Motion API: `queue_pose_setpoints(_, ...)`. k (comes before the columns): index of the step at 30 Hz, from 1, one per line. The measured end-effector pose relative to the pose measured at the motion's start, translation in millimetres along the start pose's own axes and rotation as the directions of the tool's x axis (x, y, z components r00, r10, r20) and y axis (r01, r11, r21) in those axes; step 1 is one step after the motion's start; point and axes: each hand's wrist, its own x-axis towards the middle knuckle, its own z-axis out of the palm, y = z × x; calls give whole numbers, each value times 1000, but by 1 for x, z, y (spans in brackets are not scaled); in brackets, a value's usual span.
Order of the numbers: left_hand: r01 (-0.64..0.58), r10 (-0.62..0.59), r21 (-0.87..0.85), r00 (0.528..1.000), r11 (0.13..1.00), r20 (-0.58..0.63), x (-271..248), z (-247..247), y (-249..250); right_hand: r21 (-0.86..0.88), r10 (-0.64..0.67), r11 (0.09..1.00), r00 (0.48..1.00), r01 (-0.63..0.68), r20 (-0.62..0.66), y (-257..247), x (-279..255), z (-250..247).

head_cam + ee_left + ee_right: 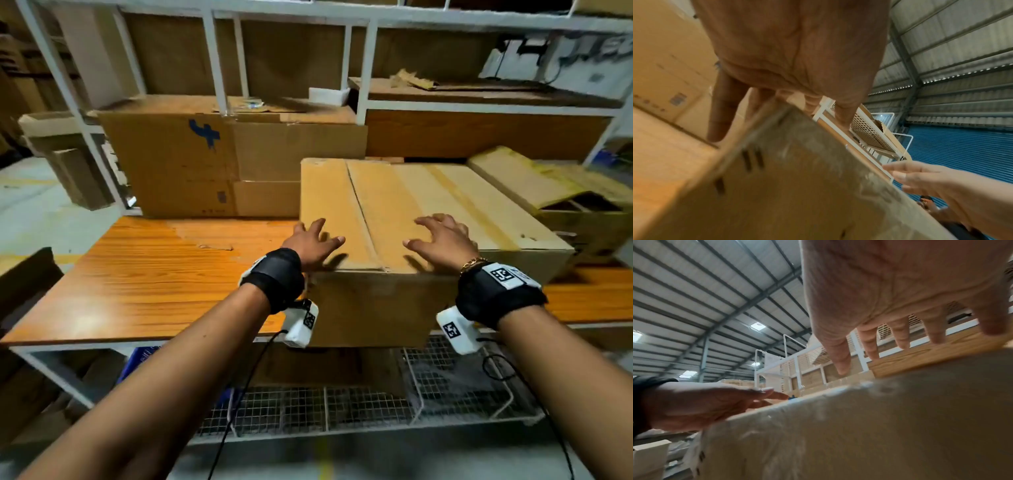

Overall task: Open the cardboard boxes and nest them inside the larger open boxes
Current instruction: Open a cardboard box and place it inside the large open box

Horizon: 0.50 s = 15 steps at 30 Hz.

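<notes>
Head view: a marked carton stands behind on the wooden table. Left hand and right hand, fingers spread, hover over the closed cardboard box; rightward, an open box shows dividers.

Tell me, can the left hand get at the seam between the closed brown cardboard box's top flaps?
Probably yes: the left hand hovers open over the closed brown cardboard box, right beside the seam, with nothing lying between them.

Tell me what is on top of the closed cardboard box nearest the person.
Only both hands, left hand and right hand, above the closed brown cardboard box; contact unclear. Contents hidden.
</notes>
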Motion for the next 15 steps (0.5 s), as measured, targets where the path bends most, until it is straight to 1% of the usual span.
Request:
queue_pose_setpoints(1, 22, -22, 14, 999, 1000, 30, -1, 6, 4, 10, 48, 999, 999, -48, 25, 11, -2, 0)
queue_pose_setpoints(3, 90, -91, 38, 996, 995, 10, -3, 17, 8, 26, 88, 996, 992, -90, 85, 31, -5, 5)
queue_pose_setpoints(4, 106, -105, 35, 994, 994, -20, -4, 21, 7, 41, 85, 995, 991, -90, 104, 37, -8, 9)
queue_pose_setpoints(5, 119, -117, 25, 992, 993, -50, -5, 25, 7, 49, 78, 995, 992, -83, 96, 41, -8, 15)
queue_pose_setpoints(7, 139, -136, 29, 987, 990, -83, -5, 27, 8, 63, 78, 995, 996, -80, 38, 42, -9, 23)
queue_pose_setpoints(9, 146, -141, 49, 985, 988, -95, -4, 27, 5, 95, 136, 986, 991, -136, 6, 39, -10, 30)
queue_pose_setpoints(10, 149, -144, 49, 985, 988, -97, -5, 27, 4, 115, 158, 981, 987, -158, 13, 38, -12, 32)
queue_pose_setpoints(11, 152, -146, 49, 984, 987, -103, -5, 27, 2, 148, 171, 974, 985, -173, 24, 38, -14, 35)
queue_pose_setpoints(13, 146, -143, 21, 984, 989, -109, -7, 26, -1, 252, 155, 955, 987, -158, 33, 37, -16, 40)
queue_pose_setpoints(15, 129, -133, -41, 985, 991, -109, -9, 23, -5, 335, 135, 933, 991, -128, 3, 31, -20, 37)
